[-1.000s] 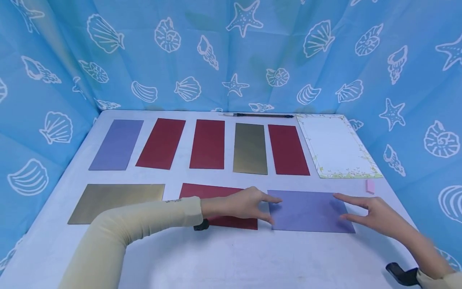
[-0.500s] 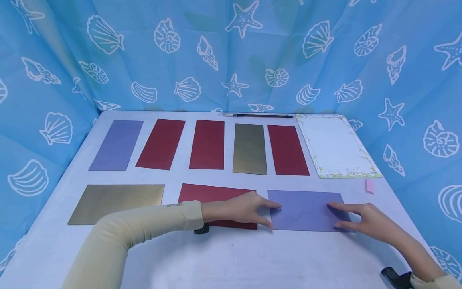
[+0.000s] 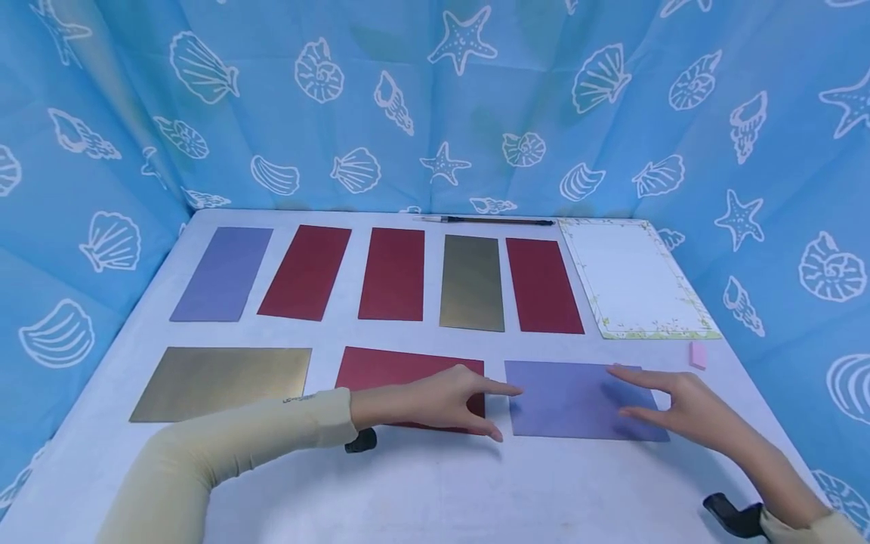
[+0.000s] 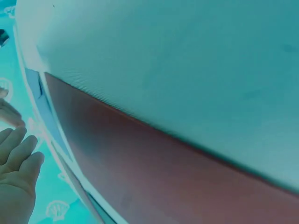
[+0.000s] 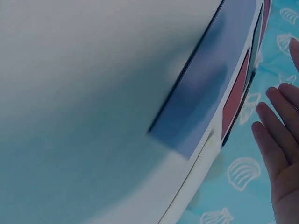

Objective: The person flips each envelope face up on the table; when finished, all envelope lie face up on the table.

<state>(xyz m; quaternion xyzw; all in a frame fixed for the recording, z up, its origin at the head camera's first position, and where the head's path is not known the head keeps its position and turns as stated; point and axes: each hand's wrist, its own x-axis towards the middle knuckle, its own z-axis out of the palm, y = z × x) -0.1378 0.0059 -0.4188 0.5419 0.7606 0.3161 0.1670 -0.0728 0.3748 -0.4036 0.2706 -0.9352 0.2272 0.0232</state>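
My left hand (image 3: 442, 399) hovers above the right end of the red sheet (image 3: 394, 374) in the near row, forefinger and thumb spread apart and pointing toward the left edge of the purple sheet (image 3: 567, 397). Grip: open, pinching nothing. Fingertips lie just short of that sheet's edge; contact with the worktop (image 3: 435, 491) cannot be read from the head view.

My right hand (image 3: 686, 404) is over the right end of the same purple sheet, forefinger and thumb parted, other fingers loosely extended. Grip: spread, holding nothing. It seems slightly raised off the sheet, though the angle leaves this uncertain. In the right wrist view the purple sheet (image 5: 210, 88) lies flat on the white surface, with my fingers (image 5: 280, 140) straight and apart from it.

Purple sheet position: near row, rightmost, flat, just beside the red sheet with a narrow gap between them. A gold sheet (image 3: 220, 374) lies at the left end of that row.

Far row, left to right: purple strip (image 3: 222, 273), red strip (image 3: 305, 272), red strip (image 3: 392, 273), gold strip (image 3: 472, 282), red strip (image 3: 544, 285), then bordered white paper (image 3: 635, 279). A pen (image 3: 489, 221) lies along the back edge. A small pink eraser (image 3: 698, 354) sits near the paper's front corner.
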